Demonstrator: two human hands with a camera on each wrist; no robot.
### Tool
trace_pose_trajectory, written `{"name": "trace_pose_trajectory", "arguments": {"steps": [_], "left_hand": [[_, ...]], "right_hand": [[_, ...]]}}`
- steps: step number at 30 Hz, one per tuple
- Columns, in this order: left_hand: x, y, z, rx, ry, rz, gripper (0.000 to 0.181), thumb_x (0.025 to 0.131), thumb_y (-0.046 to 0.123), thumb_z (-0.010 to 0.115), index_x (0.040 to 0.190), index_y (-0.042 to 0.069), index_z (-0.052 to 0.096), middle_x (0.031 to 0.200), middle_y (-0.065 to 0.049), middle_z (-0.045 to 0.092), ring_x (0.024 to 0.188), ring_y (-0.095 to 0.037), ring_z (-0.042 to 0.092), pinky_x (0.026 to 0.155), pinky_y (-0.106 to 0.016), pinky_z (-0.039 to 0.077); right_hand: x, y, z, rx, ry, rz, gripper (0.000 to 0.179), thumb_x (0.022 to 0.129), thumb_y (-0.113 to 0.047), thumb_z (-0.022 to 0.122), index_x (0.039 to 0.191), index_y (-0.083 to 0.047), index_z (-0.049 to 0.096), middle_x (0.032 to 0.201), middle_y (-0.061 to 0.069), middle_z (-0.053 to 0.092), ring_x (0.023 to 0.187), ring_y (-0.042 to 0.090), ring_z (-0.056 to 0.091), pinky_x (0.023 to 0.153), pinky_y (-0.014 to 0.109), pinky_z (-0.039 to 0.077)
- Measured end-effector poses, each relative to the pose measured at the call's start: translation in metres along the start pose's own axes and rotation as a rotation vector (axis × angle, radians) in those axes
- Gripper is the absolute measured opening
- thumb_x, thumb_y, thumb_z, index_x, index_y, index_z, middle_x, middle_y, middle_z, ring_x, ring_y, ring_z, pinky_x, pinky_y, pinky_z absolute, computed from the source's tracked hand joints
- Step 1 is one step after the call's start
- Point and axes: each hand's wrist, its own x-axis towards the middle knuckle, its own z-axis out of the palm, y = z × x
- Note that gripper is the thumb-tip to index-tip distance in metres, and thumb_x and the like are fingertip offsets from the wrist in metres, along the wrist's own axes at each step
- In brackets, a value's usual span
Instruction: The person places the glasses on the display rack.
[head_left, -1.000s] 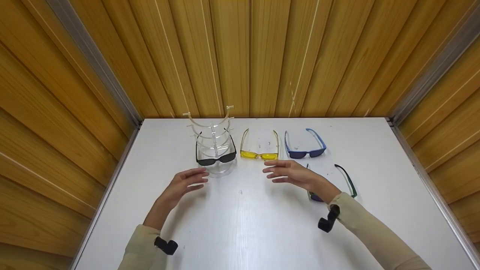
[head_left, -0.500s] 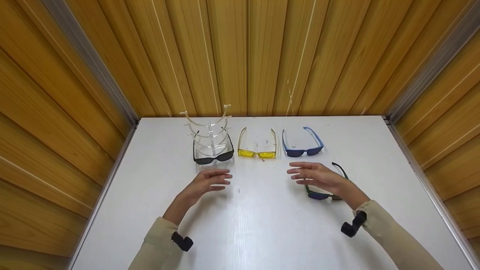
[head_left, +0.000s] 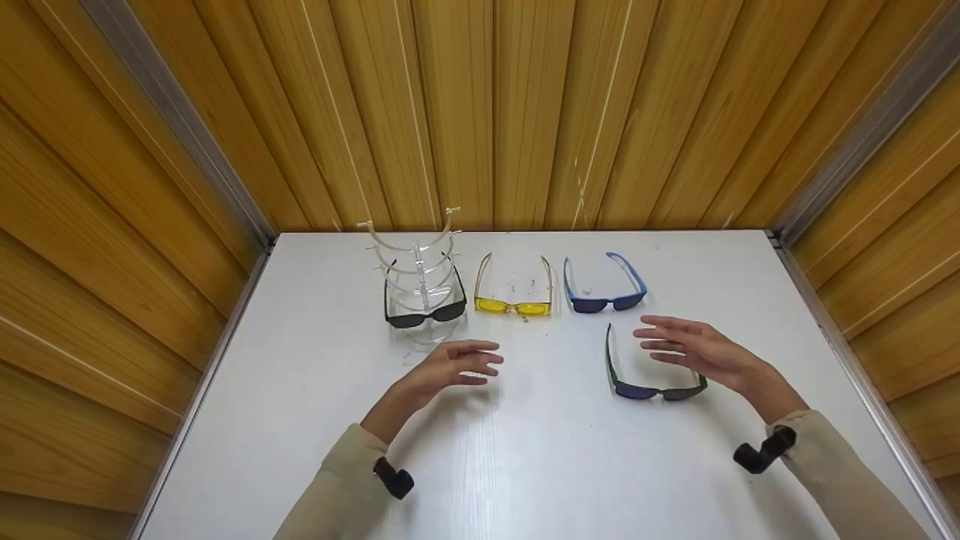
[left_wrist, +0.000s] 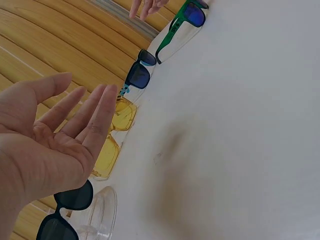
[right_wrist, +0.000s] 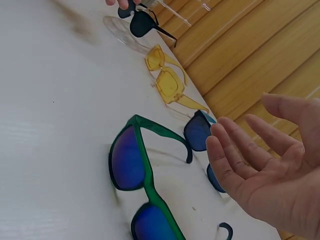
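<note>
My left hand (head_left: 448, 371) hovers above the white table with its fingers loosely extended, holding nothing. Behind it, black sunglasses (head_left: 426, 316) hang low on a clear display stand (head_left: 422, 259). My right hand (head_left: 701, 349) is held over the right part of green sunglasses (head_left: 630, 390), hiding most of their right temple; its fingers are spread and grip nothing. Yellow glasses (head_left: 513, 307) and blue sunglasses (head_left: 606, 303) lie in a row further back, temples unfolded. In the right wrist view the green sunglasses (right_wrist: 147, 185) show blue-purple lenses, apart from the fingers.
The white table (head_left: 525, 465) runs back to a wood-patterned wall (head_left: 525, 112). Metal posts (head_left: 187, 120) stand at the corners. Upper arms of the clear stand carry no glasses.
Both hands have moved to the right, the left one away from the stand and the right one across the green sunglasses, uncovering more of them. The glasses themselves stay where they were.
</note>
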Motion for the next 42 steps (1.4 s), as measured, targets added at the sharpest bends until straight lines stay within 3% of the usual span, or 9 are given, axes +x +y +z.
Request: {"name": "trace_pose_trajectory", "arguments": {"steps": [13, 21, 29, 32, 36, 38, 42], "left_hand": [[0.036, -0.006, 0.041, -0.064, -0.084, -0.017, 0.049, 0.102, 0.015, 0.059, 0.149, 0.004, 0.05, 0.142, -0.016, 0.063, 0.121, -0.026, 0.068, 0.108, -0.043, 0.054], [0.057, -0.011, 0.065, -0.098, -0.112, -0.046, 0.052, 0.103, 0.012, 0.058, 0.152, 0.002, 0.045, 0.146, -0.021, 0.058, 0.121, -0.025, 0.068, 0.109, -0.042, 0.053], [0.075, -0.019, 0.091, -0.152, -0.132, -0.07, 0.054, 0.102, 0.007, 0.06, 0.153, 0.004, 0.044, 0.149, -0.022, 0.056, 0.117, -0.02, 0.069, 0.109, -0.039, 0.054], [0.08, -0.022, 0.098, -0.175, -0.128, -0.078, 0.057, 0.099, 0.003, 0.062, 0.154, 0.004, 0.043, 0.149, -0.023, 0.055, 0.116, -0.019, 0.069, 0.108, -0.039, 0.054], [0.086, -0.024, 0.106, -0.209, -0.125, -0.077, 0.059, 0.098, 0.0, 0.062, 0.154, 0.003, 0.042, 0.15, -0.023, 0.053, 0.119, -0.021, 0.067, 0.108, -0.039, 0.054], [0.089, -0.025, 0.109, -0.222, -0.127, -0.078, 0.06, 0.098, 0.0, 0.062, 0.154, 0.004, 0.042, 0.151, -0.022, 0.053, 0.122, -0.023, 0.067, 0.109, -0.039, 0.053], [0.093, -0.026, 0.115, -0.235, -0.121, -0.081, 0.058, 0.099, 0.002, 0.062, 0.154, 0.003, 0.043, 0.151, -0.022, 0.053, 0.124, -0.025, 0.065, 0.11, -0.038, 0.053]], "right_hand": [[-0.039, 0.013, -0.046, 0.14, 0.104, -0.014, 0.038, 0.111, -0.012, 0.04, 0.141, -0.024, 0.061, 0.137, -0.004, 0.068, 0.125, 0.011, 0.066, 0.106, 0.026, 0.054], [-0.049, 0.029, -0.057, 0.156, 0.15, 0.029, 0.037, 0.111, -0.015, 0.041, 0.141, -0.027, 0.06, 0.136, -0.007, 0.068, 0.124, 0.008, 0.065, 0.106, 0.026, 0.053], [-0.052, 0.043, -0.061, 0.18, 0.162, 0.038, 0.035, 0.111, -0.013, 0.042, 0.13, -0.033, 0.064, 0.132, -0.011, 0.07, 0.121, 0.005, 0.066, 0.104, 0.022, 0.054], [-0.051, 0.048, -0.06, 0.173, 0.171, 0.03, 0.038, 0.11, -0.008, 0.044, 0.139, -0.027, 0.059, 0.131, -0.012, 0.069, 0.121, 0.005, 0.066, 0.104, 0.022, 0.054], [-0.052, 0.055, -0.057, 0.159, 0.21, 0.045, 0.051, 0.107, -0.006, 0.048, 0.157, -0.01, 0.038, 0.129, -0.013, 0.069, 0.121, 0.004, 0.066, 0.104, 0.021, 0.054], [-0.054, 0.058, -0.056, 0.159, 0.213, 0.053, 0.056, 0.108, -0.007, 0.048, 0.16, -0.005, 0.029, 0.13, -0.013, 0.069, 0.121, 0.003, 0.066, 0.104, 0.021, 0.053], [-0.057, 0.062, -0.055, 0.183, 0.199, 0.061, 0.056, 0.108, -0.006, 0.046, 0.161, -0.005, 0.027, 0.132, -0.012, 0.068, 0.122, 0.003, 0.065, 0.105, 0.021, 0.053]]}}
